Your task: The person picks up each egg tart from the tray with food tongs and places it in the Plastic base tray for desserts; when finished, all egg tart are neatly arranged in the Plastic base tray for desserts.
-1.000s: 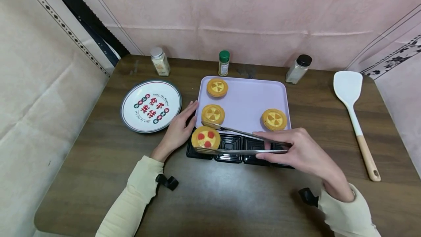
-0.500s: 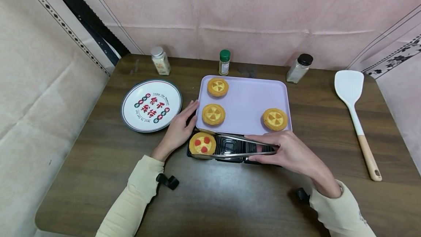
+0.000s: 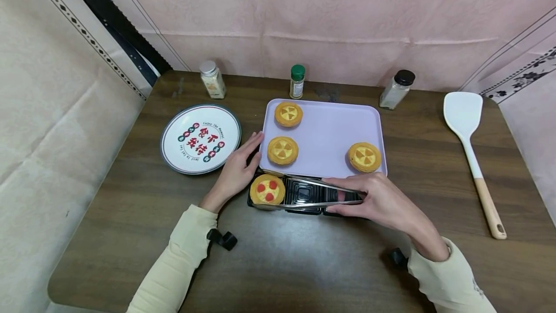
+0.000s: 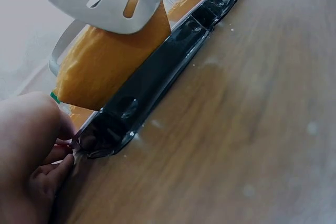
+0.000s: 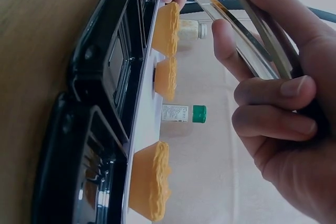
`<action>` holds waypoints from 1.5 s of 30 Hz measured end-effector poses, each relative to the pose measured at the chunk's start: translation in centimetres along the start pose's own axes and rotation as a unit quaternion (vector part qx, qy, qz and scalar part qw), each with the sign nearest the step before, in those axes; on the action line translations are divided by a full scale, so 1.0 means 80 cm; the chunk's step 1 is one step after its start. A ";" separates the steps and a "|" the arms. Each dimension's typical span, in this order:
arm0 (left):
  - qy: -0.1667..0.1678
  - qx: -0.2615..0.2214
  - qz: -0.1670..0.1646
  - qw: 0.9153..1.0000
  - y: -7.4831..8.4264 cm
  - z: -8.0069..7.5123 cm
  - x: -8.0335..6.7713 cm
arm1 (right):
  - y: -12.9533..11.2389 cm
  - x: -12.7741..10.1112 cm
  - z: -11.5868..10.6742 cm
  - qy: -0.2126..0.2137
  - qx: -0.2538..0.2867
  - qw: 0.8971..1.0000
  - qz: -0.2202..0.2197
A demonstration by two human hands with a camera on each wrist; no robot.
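My right hand (image 3: 378, 199) holds metal tongs (image 3: 310, 205), their slotted heads on either side of a tart (image 3: 267, 191) topped with red dots. That tart is at the leftmost compartment of a black plastic tray (image 3: 302, 193); in the left wrist view the tray's wall hides its base, so I cannot tell whether it touches the bottom. My left hand (image 3: 236, 174) lies with extended fingers along the left edge of a lilac tray (image 3: 326, 132), its thumb near the black tray's corner. Three yellow tarts sit on the lilac tray, one of them (image 3: 365, 157) at the right.
A round white plate (image 3: 201, 140) with red lettering lies left of the trays. Behind stand a silver-capped jar (image 3: 213, 81), a green-capped bottle (image 3: 297, 82) and a black-capped jar (image 3: 397, 91). At the right lies a white spatula (image 3: 471, 151) with a wooden handle.
My right hand has lowered the dotted tart with the tongs, slightly left and nearer me, to the black tray's leftmost compartment. Over the last half second it hardly moves. My left hand stays in place.
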State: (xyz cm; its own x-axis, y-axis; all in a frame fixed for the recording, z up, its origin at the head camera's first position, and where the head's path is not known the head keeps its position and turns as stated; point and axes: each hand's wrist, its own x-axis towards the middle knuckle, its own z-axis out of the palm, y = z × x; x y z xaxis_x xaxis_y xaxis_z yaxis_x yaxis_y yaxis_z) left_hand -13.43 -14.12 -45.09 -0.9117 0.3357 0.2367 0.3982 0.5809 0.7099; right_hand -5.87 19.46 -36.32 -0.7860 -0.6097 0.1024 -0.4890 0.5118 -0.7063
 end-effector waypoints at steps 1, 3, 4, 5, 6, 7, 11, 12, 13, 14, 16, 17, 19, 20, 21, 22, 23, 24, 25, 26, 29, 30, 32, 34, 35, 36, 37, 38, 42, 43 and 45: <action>0.001 0.000 0.001 1.000 0.000 0.000 0.000 | 0.000 0.000 -0.002 0.000 0.012 1.000 0.004; 0.001 0.001 0.003 1.000 0.000 0.001 0.000 | -0.002 -0.002 -0.007 0.010 0.030 0.999 0.011; 0.001 -0.001 0.004 1.000 0.000 0.001 0.000 | -0.003 -0.002 -0.010 0.020 0.036 0.999 0.013; 0.001 -0.001 0.005 1.000 -0.001 0.001 0.000 | -0.004 -0.003 -0.014 0.035 0.039 0.999 0.013; 0.000 -0.003 0.005 1.000 -0.001 0.002 0.000 | -0.005 -0.003 -0.018 0.053 0.041 0.998 0.013; -0.002 -0.003 0.004 1.000 -0.002 0.002 0.000 | -0.006 -0.003 -0.021 0.076 0.033 0.997 0.010; -0.007 -0.003 -0.006 1.000 -0.003 0.003 -0.001 | -0.011 0.011 -0.031 0.168 -0.032 0.985 0.029; -0.008 -0.003 -0.009 1.000 -0.003 0.003 -0.001 | -0.012 0.018 -0.032 0.186 -0.051 0.981 0.040; -0.007 -0.001 -0.011 1.000 -0.003 0.002 -0.002 | -0.013 0.026 -0.033 0.199 -0.070 0.976 0.053; -0.005 -0.001 -0.012 1.000 -0.004 0.002 -0.002 | -0.014 0.035 -0.033 0.209 -0.086 0.972 0.066; -0.003 0.000 -0.013 1.000 -0.004 0.001 -0.003 | -0.016 0.053 -0.031 0.219 -0.109 0.965 0.092; -0.001 0.000 -0.012 1.000 -0.005 0.000 -0.004 | -0.016 0.062 -0.030 0.222 -0.116 0.962 0.104; 0.001 -0.001 -0.010 1.000 -0.005 0.000 -0.004 | -0.016 0.076 -0.027 0.225 -0.120 0.959 0.126; 0.000 -0.001 -0.008 1.000 -0.006 0.000 -0.005 | -0.016 0.082 -0.025 0.226 -0.118 0.957 0.137; 0.000 -0.002 -0.007 1.000 -0.006 0.000 -0.005 | -0.015 0.086 -0.022 0.224 -0.114 0.957 0.147; 0.000 -0.003 -0.007 1.000 -0.005 0.000 -0.005 | -0.013 0.089 -0.020 0.222 -0.109 0.956 0.156; -0.001 -0.001 -0.007 1.000 -0.006 0.000 -0.005 | -0.012 0.092 -0.018 0.220 -0.104 0.956 0.163; -0.001 -0.001 -0.008 1.000 -0.005 0.000 -0.005 | -0.011 0.093 -0.016 0.216 -0.099 0.957 0.168; -0.002 0.000 -0.009 1.000 -0.005 0.000 -0.005 | -0.009 0.095 -0.015 0.214 -0.095 0.957 0.172; -0.003 0.002 -0.009 1.000 -0.005 0.000 -0.005 | -0.007 0.096 -0.013 0.212 -0.093 0.957 0.175; -0.005 0.003 -0.010 1.000 -0.004 0.000 -0.003 | -0.002 0.097 -0.011 0.211 -0.094 0.957 0.176; -0.006 0.003 -0.010 1.000 -0.004 0.000 -0.003 | 0.000 0.097 -0.010 0.212 -0.096 0.956 0.176; -0.006 0.001 -0.009 1.000 -0.003 0.000 -0.003 | 0.003 0.098 -0.009 0.213 -0.102 0.956 0.176; -0.006 -0.001 -0.009 1.000 -0.002 0.000 -0.002 | 0.005 0.098 -0.009 0.210 -0.107 0.956 0.176; -0.006 -0.001 -0.008 1.000 -0.002 0.000 -0.002 | 0.007 0.098 -0.008 0.209 -0.110 0.956 0.176; -0.006 -0.001 -0.008 1.000 -0.002 0.001 -0.002 | 0.007 0.099 -0.008 0.207 -0.111 0.956 0.175; -0.005 0.000 -0.008 1.000 -0.001 0.001 -0.002 | 0.008 0.098 -0.008 0.206 -0.112 0.956 0.175; -0.005 0.000 -0.008 1.000 -0.001 0.001 -0.002 | 0.009 0.098 -0.008 0.204 -0.113 0.957 0.174; -0.003 0.001 -0.006 1.000 -0.002 0.001 -0.002 | 0.010 0.098 -0.007 0.202 -0.114 0.958 0.166; -0.002 0.003 -0.004 1.000 -0.002 0.001 -0.001 | 0.009 0.098 -0.008 0.203 -0.115 0.958 0.163; 0.001 0.007 0.000 1.000 -0.002 0.001 -0.001 | 0.009 0.098 -0.008 0.205 -0.116 0.959 0.158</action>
State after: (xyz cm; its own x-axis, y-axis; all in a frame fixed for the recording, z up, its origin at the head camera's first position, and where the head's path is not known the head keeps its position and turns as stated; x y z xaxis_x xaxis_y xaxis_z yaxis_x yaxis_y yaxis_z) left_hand -13.36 -14.17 -45.27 -0.9120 0.3341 0.2381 0.3994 0.5906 0.7012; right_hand -12.61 15.45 -35.59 -0.9683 -0.1375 0.2084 -0.2354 0.7813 -0.5781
